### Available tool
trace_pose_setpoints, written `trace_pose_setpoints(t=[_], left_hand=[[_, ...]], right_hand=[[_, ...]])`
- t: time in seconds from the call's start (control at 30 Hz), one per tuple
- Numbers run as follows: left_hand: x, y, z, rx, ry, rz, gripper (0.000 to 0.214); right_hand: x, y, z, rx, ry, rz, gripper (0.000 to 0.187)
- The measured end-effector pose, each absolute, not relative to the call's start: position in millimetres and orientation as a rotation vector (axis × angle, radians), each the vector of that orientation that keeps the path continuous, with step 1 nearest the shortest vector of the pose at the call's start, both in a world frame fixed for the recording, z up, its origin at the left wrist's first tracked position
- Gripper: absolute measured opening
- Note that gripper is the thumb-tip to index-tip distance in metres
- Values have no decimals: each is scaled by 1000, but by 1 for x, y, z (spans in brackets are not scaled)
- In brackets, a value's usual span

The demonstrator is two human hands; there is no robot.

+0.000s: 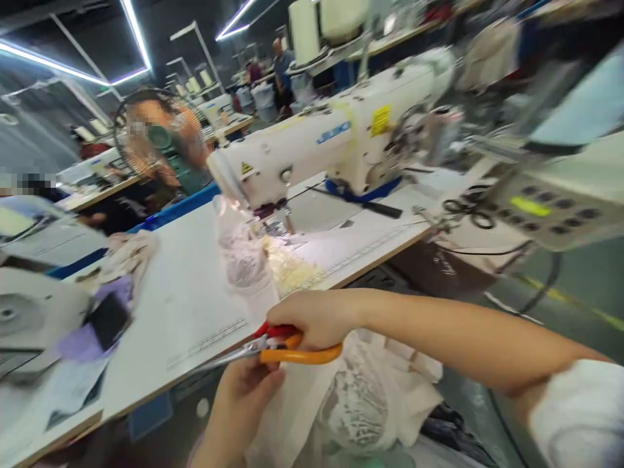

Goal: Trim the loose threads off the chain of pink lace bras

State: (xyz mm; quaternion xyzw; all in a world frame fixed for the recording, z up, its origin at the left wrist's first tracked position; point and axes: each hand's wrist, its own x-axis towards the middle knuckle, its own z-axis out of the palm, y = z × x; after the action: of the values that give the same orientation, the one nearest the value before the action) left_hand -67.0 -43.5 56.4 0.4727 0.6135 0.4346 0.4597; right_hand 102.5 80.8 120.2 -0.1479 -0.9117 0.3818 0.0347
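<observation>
My right hand (316, 318) is closed around the red and orange handles of a pair of scissors (302, 355), whose blades point left over the table's front edge. Just under the blades is my left hand (246, 396), its thumb and fingers curled together; what they pinch is hidden. Cream fabric with a lace patch (358, 403) hangs below my hands over my lap. Beyond them, a pale lace-cupped garment piece (244, 263) lies by the needle area of a white sewing machine (302, 153).
The white sewing table (190, 292) has a wooden front edge. At left lie purple cloth (80, 341) and beige fabric (131, 250). A control panel (550, 208) juts in at right, near black-handled scissors (470, 208). A fan (160, 140) and people stand behind.
</observation>
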Motion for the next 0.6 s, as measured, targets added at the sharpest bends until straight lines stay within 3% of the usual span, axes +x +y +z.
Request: trace_pose_setpoints(t=[0.43,0.6], left_hand=[[-74,-41,63,927,1258,1143,27],[-73,-39,61,920,1267,1139,25]], right_hand=[[83,83,123,-428,-2795,1364,9],[82,83,122,-429,-2828,1300,16]])
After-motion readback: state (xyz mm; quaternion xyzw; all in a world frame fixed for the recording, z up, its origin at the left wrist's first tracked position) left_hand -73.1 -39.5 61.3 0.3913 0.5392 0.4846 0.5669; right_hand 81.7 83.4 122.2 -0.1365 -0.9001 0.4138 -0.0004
